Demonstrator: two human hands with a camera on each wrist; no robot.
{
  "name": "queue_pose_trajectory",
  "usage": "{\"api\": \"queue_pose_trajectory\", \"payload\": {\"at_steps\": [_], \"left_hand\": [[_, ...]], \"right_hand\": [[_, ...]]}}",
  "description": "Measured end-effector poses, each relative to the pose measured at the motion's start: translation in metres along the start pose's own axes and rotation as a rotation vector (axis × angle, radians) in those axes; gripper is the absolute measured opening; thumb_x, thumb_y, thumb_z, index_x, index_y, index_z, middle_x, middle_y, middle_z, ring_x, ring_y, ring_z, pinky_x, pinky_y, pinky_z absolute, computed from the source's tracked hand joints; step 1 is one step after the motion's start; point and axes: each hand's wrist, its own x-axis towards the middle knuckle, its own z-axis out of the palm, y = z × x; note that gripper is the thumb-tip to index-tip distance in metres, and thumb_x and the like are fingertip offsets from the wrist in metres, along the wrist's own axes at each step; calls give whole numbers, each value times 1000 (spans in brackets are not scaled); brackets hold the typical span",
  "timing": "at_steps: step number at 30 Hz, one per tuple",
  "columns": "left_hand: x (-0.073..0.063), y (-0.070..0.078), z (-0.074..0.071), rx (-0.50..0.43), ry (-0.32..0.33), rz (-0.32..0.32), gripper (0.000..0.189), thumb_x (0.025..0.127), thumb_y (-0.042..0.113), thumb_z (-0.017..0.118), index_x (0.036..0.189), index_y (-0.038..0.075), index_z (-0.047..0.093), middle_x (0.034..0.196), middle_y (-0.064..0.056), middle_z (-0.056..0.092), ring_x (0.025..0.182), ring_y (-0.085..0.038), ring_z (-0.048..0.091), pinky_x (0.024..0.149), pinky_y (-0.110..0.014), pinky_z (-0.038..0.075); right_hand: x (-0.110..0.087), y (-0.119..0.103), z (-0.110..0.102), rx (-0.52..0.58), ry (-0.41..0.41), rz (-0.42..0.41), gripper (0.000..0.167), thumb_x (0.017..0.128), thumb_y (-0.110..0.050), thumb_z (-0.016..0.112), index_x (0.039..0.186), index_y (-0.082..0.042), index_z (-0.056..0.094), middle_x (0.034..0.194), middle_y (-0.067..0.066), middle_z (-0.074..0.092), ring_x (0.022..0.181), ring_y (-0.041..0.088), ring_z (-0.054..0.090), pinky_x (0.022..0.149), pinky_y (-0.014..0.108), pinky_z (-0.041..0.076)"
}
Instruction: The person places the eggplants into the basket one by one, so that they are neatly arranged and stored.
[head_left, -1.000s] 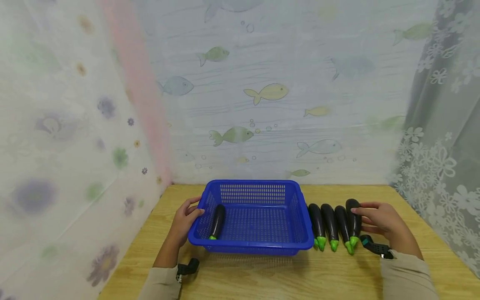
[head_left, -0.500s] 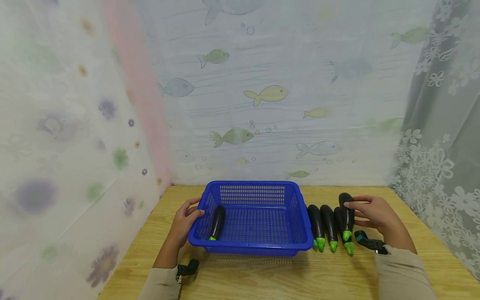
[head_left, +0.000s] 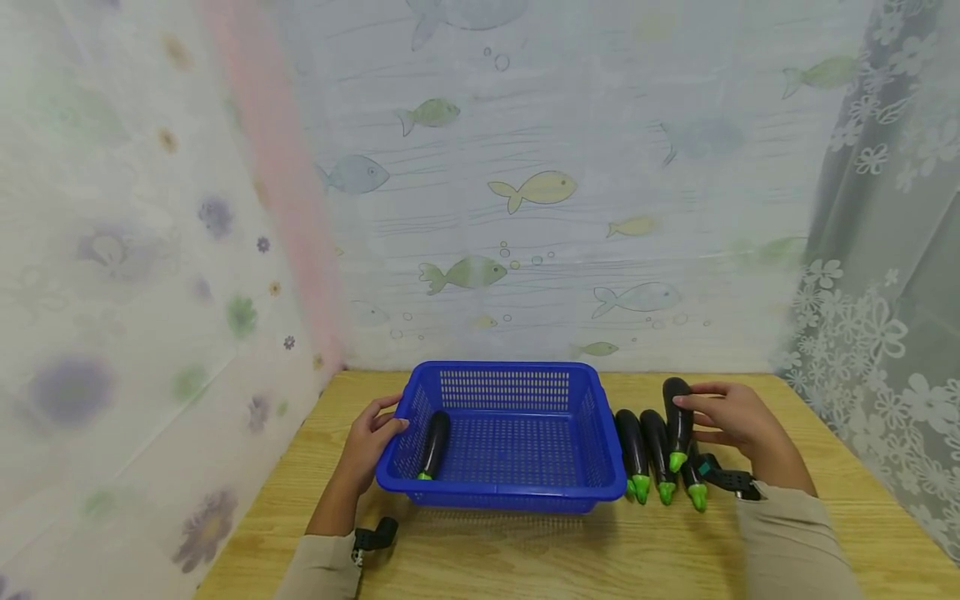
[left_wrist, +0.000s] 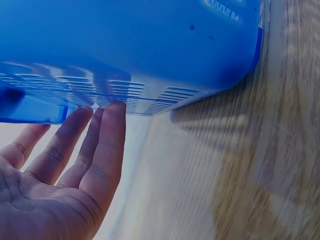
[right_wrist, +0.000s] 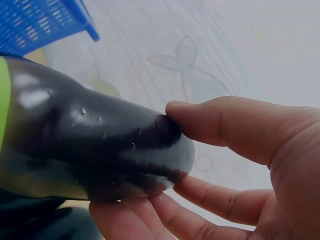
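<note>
My right hand [head_left: 742,417] pinches a dark eggplant [head_left: 677,421] near its round end, thumb on one side and fingers on the other. Its green stem end points down toward the front, above other eggplants [head_left: 632,442] lying side by side on the table. In the right wrist view the held eggplant [right_wrist: 95,135] is large and glossy. My left hand [head_left: 370,437] grips the left side of a blue plastic basket [head_left: 501,489]. The thumb is at the rim, and the fingers [left_wrist: 111,140] touch the slotted outer wall. One eggplant [head_left: 434,446] lies inside, along the basket's left wall.
The basket stands on a light wooden table [head_left: 495,558], just left of the eggplant row. Behind the table hangs a fish-patterned sheet [head_left: 540,275]. A flowered sheet [head_left: 225,400] borders the left, and a grey-white lace curtain [head_left: 877,333] the right.
My right hand has lifted the rightmost eggplant from the row and carried it left, over the neighbouring eggplants. The left hand and the basket have stayed in place.
</note>
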Motion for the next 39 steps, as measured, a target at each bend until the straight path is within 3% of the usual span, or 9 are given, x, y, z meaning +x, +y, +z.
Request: {"api": "queue_pose_trajectory", "payload": {"at_steps": [11,29,39], "left_hand": [[-1,-1,-1,-7,-6,6,53,99,20,68,149,18,52,141,-24,62,116,-38,69,87,-49,62],[-1,1,0,-14,-9,2,51,98,19,69,147,19,54,139,-24,63,116,-38,69,88,-49,62],[-1,-1,-1,-15,-11,9,51,98,19,69,147,18,54,139,-24,63,115,-38,69,87,-49,62]], "right_hand": [[0,-15,16,-8,-35,-44,87,99,-40,69,160,5,26,160,34,32,142,52,42,93,42,61],[11,-34,39,13,-35,-49,84,98,-35,71,158,6,29,157,35,36,138,52,47,90,45,62],[16,-42,55,-4,-28,-74,80,95,-33,74,154,5,35,149,34,47,128,45,59,87,45,63]]}}
